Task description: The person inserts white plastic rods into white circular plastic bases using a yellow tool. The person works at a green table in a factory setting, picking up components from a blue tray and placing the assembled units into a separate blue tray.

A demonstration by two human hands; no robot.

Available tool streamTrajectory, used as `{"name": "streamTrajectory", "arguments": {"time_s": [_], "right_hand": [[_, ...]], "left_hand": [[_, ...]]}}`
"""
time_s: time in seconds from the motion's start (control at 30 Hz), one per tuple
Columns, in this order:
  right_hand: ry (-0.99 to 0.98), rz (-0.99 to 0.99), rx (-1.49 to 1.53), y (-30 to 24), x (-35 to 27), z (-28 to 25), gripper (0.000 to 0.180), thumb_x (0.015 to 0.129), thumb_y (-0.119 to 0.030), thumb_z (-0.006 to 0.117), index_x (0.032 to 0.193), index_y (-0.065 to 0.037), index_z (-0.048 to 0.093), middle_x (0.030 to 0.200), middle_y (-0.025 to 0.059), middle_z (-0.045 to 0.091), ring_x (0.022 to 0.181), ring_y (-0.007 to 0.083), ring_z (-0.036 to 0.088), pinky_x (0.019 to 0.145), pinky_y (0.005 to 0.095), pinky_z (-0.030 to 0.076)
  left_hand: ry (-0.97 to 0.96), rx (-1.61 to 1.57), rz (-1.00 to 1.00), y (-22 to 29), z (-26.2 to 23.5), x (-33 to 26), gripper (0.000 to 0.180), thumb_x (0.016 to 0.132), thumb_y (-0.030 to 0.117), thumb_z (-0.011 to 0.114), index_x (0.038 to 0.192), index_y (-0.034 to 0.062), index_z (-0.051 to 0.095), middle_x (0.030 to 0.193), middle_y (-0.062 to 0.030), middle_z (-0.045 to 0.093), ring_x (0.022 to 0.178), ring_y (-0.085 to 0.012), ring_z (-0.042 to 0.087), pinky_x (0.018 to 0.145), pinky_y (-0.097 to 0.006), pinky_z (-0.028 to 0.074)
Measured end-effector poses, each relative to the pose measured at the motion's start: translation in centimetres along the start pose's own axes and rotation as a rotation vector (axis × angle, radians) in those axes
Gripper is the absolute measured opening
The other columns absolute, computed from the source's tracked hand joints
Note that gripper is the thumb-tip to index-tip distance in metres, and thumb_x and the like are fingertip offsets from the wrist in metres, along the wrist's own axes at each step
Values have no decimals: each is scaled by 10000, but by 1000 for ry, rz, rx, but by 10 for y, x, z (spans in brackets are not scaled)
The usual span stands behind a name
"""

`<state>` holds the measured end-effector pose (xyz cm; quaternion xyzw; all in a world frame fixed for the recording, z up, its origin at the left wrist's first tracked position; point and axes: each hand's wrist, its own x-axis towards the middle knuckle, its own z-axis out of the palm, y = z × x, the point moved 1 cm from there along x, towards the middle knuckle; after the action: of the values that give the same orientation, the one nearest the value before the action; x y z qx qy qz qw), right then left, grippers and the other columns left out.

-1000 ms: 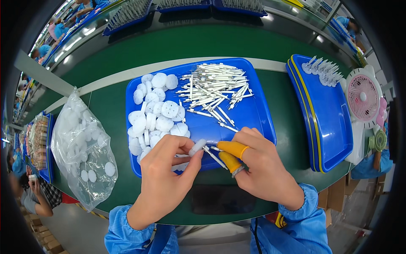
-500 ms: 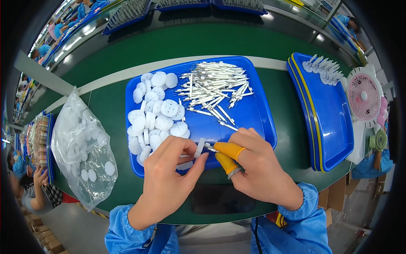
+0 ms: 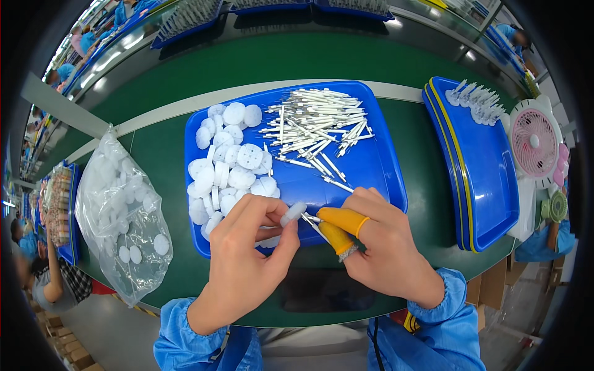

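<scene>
My left hand [image 3: 250, 250] pinches a round white plastic disc [image 3: 292, 214] between thumb and fingers. It is tilted, with its edge toward my right hand. Yellow finger covers sit on the thumb and forefinger of my right hand [image 3: 387, 238], which is closed on thin white sticks with metal tips [image 3: 314, 225]. Their tips point at the disc and meet or nearly meet it; whether one is inserted I cannot tell. Both hands are over the near edge of a blue tray [image 3: 382, 176]. Inside it lie piled white discs [image 3: 238, 154] on the left and many loose white sticks [image 3: 315, 120] farther back.
Left of the tray lies a clear plastic bag [image 3: 124, 210] of white discs. To the right, stacked blue trays [image 3: 482, 185] hold finished-looking disc-and-stick pieces [image 3: 476, 102]. A pink-and-white fan [image 3: 533, 141] stands beyond. Filled trays [image 3: 185, 25] line the far side; people work around.
The disc in my left hand has tipped to show more of its face. My right thumb and forefinger have shifted, so more of the sticks shows between them.
</scene>
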<state>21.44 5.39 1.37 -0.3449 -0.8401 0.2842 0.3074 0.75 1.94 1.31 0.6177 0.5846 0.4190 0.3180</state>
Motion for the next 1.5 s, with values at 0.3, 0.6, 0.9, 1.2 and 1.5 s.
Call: {"name": "streamTrajectory", "arguments": {"time_s": [0.3, 0.6, 0.9, 1.2, 1.5], "right_hand": [[16, -18, -16, -4, 0, 12, 436, 653, 50, 748, 1086, 97, 739, 970, 146, 620, 911, 329, 599, 797, 450, 475], [196, -13, 17, -11, -3, 23, 356, 684, 132, 759, 1033, 61, 771, 806, 122, 640, 691, 292, 575, 608, 386, 431], [87, 136, 61, 4, 9, 13, 256, 751, 81, 712, 999, 43, 763, 852, 172, 632, 789, 368, 592, 699, 460, 472], [44, 155, -326, 26, 13, 3, 230, 765, 103, 739, 992, 66, 733, 998, 166, 628, 968, 361, 591, 819, 447, 480], [-119, 61, 122, -8, 1, -7, 446, 693, 109, 696, 1135, 92, 745, 998, 181, 618, 928, 367, 587, 804, 455, 493]], "left_hand": [[-14, 31, 105, -3, 5, -3, 178, 884, -39, 783, 1026, -30, 676, 946, -125, 687, 821, -249, 774, 754, -352, 673], [-14, 114, 144, -1, 7, -11, 207, 852, -40, 776, 1036, -22, 682, 917, -134, 656, 763, -290, 739, 651, -349, 594], [12, 86, 66, -3, 5, -7, 171, 916, -73, 716, 1084, -54, 693, 992, -122, 665, 862, -246, 757, 723, -346, 674], [7, 38, 1, 5, -2, -3, 130, 946, -49, 729, 1076, -49, 729, 1038, -87, 708, 921, -173, 759, 718, -301, 665], [-35, 16, 32, 2, -1, -2, 181, 923, -71, 728, 1102, -42, 721, 1022, -100, 690, 910, -179, 742, 737, -303, 670]]}}
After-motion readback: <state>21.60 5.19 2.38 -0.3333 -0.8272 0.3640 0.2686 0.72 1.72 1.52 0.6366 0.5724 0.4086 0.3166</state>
